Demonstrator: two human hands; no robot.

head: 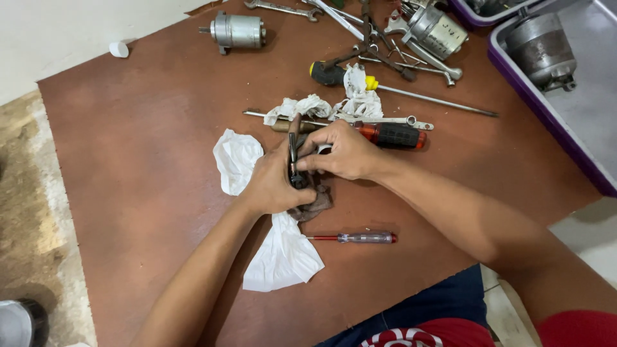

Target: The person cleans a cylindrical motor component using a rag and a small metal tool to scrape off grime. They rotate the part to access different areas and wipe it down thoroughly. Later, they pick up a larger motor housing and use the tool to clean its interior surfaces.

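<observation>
My left hand (pixel 271 185) and my right hand (pixel 344 152) meet over the middle of a brown board (pixel 148 148), both closed around a small dark metal part (pixel 294 157) that stands upright between the fingers. A dirty brown rag (pixel 313 202) hangs just under the hands. White tissue paper (pixel 283 257) lies beneath and to the left of them. A small red-tipped tester screwdriver with a clear handle (pixel 360 238) lies on the board just in front of my hands. A screwdriver with a red and black handle (pixel 392 135) lies right behind my right hand.
Behind the hands lie crumpled white tissues (pixel 360 96), a yellow-and-black screwdriver (pixel 334 74) with a long shaft, several spanners (pixel 283 8) and two cylindrical metal motors (pixel 238 30). A purple-rimmed tray (pixel 546 109) at the right holds another metal part (pixel 540 48). Bare floor lies to the left.
</observation>
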